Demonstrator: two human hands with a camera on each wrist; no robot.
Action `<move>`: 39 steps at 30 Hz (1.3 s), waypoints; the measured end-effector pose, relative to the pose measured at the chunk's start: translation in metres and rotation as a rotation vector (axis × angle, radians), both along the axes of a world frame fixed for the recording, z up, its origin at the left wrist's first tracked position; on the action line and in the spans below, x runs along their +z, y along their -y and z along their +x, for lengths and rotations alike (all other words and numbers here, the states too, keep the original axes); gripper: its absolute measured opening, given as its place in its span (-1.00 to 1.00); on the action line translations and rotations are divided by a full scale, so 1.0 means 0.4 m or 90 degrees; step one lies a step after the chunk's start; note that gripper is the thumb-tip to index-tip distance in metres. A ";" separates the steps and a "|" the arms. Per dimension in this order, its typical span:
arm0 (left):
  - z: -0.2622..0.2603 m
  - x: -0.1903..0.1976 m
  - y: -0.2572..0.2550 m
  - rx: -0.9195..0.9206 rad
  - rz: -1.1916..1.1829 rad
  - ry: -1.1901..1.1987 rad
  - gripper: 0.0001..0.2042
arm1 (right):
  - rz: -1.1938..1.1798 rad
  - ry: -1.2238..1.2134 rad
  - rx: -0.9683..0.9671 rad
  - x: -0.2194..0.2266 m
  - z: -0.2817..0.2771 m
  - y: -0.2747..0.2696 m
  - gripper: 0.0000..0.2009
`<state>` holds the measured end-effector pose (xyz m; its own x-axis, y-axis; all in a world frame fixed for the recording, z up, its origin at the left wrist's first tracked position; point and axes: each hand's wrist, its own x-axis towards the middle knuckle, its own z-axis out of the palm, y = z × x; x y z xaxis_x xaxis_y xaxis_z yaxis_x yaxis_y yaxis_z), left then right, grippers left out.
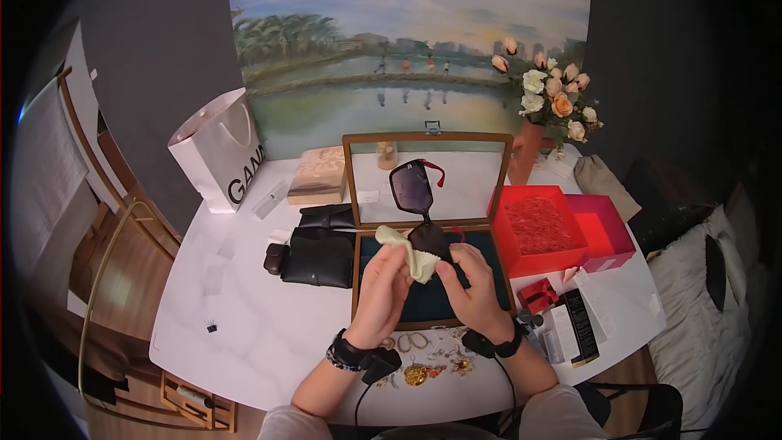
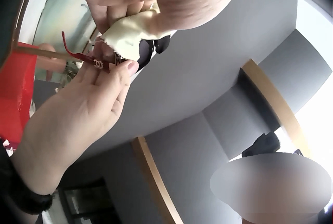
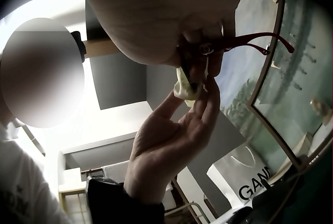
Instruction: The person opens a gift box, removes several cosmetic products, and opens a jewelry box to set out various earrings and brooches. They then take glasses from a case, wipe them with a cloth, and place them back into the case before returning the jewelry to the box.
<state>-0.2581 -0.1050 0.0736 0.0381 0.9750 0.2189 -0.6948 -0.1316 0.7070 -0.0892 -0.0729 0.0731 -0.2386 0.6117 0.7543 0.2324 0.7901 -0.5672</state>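
Dark-lensed sunglasses (image 1: 412, 189) with red temples are held up over a wooden case with a glass lid (image 1: 349, 187). My left hand (image 1: 381, 293) pinches a pale yellow cloth (image 1: 419, 265) against the lower lens. With thumb and fingers my right hand (image 1: 476, 293) grips the frame beside that lens. In the left wrist view a red temple (image 2: 78, 55) sticks out past the right hand (image 2: 78, 115). The right wrist view shows the cloth (image 3: 183, 86) between the left hand's (image 3: 171, 135) fingers and the glasses.
Black pouches (image 1: 322, 257) lie left of the case, a white paper bag (image 1: 213, 155) behind them. To the right are red boxes (image 1: 533, 257), a small red box (image 1: 538, 296) and a flower vase (image 1: 528, 151). Jewellery (image 1: 417, 373) lies in front, between the forearms.
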 end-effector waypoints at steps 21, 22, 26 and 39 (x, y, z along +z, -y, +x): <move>0.005 0.000 -0.005 0.068 -0.079 -0.014 -0.67 | 0.067 0.084 0.053 0.002 -0.002 0.010 -0.86; 0.012 -0.004 -0.011 0.124 -0.073 -0.013 -0.71 | 0.061 0.077 0.061 0.003 -0.002 0.010 -0.86; 0.042 0.002 -0.018 0.351 0.000 0.004 -0.73 | 0.069 0.083 0.061 0.005 0.000 0.012 -0.86; 0.018 -0.002 0.000 0.014 0.005 -0.023 -0.72 | -0.034 0.020 0.065 -0.006 0.007 0.004 -0.91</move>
